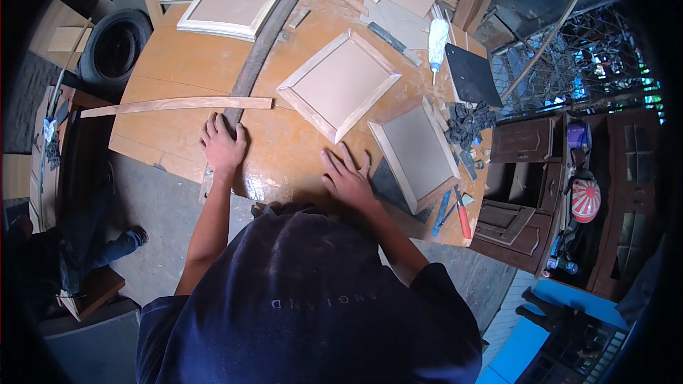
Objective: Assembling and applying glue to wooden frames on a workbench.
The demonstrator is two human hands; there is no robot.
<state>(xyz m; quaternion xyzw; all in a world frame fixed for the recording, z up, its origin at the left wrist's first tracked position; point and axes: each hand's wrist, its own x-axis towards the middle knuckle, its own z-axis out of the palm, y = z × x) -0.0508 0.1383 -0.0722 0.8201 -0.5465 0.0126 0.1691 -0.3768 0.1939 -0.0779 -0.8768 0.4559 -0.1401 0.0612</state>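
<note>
My left hand (224, 148) lies on the near left part of the brown wooden table (171, 64), fingers spread. Its fingertips are at the near end of a long dark strip (267, 35); whether they press on it I cannot tell. My right hand (347, 176) rests on the tabletop with fingers apart, holding nothing. Just beyond it lies a square panel with a pale wooden frame (340, 85). To its right a second framed panel (416, 149) lies at a slant. A thin curved wooden strip (178, 104) crosses the table beyond my left hand.
More framed panels (238, 7) lie at the far left. On the right are a white bottle with a nozzle (437, 41), a black board (473, 75), dark crumpled material (469, 124) and a red-handled tool (464, 217). A tire (116, 46) and another person's leg (107, 259) are at left.
</note>
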